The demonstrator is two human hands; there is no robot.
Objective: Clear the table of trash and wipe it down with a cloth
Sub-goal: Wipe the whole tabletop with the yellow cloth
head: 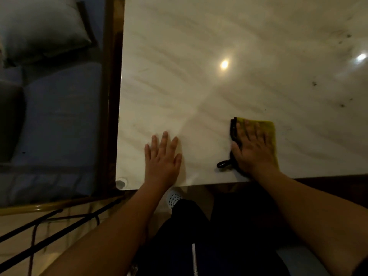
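A glossy white marble table (229, 86) fills the upper right of the head view. My right hand (252, 148) lies flat, fingers spread, pressing a folded yellow cloth (269, 134) with a black edge and hanging loop onto the table near its front edge. My left hand (162, 158) rests palm down on the bare tabletop to the left, holding nothing. Small dark specks (314, 83) dot the table at the right.
A blue cushioned seat (59, 120) with a grey pillow (39, 26) stands left of the table behind a wooden frame. Black metal rods (59, 232) cross the floor at lower left. My dark trousers and a white shoe (174, 197) show below the table's front edge.
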